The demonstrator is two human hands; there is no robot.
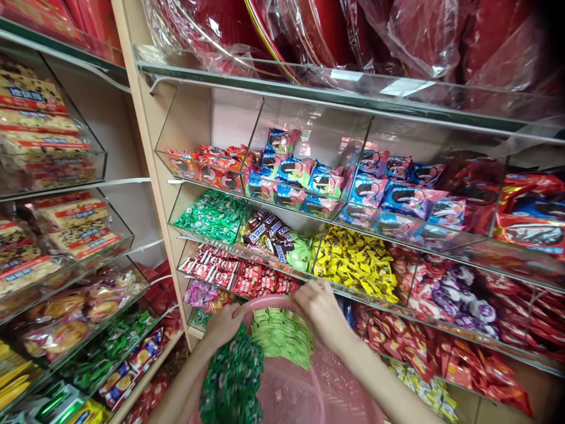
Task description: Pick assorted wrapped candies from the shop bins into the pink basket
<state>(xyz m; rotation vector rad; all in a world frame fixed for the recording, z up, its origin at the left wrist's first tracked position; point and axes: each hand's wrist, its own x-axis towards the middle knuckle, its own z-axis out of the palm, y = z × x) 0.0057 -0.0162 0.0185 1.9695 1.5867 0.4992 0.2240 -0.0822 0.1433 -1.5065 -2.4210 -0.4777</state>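
A pink plastic basket (289,391) is in front of me, below the shelves. Dark green wrapped sweets (232,377) are heaped at its left, and pale green packets (282,335) lie at its far side. My left hand (227,325) is closed on the rim at the far left. On the other side, my right hand (321,309) has its fingers curled over the rim at the far right, close to the shelf edge. Just beyond the hands, red-and-white packets (241,274), Snickers bars (273,235) and yellow-wrapped sweets (355,262) sit in clear bins.
Clear bins hold blue-and-pink cookie packs (326,179), green sweets (212,215) and purple-and-white sweets (463,300). A wooden upright (148,147) divides these from shelves of packaged cakes (33,126) at left. Glass shelf edges (353,97) jut out above; red plastic-wrapped goods (318,29) sit on top.
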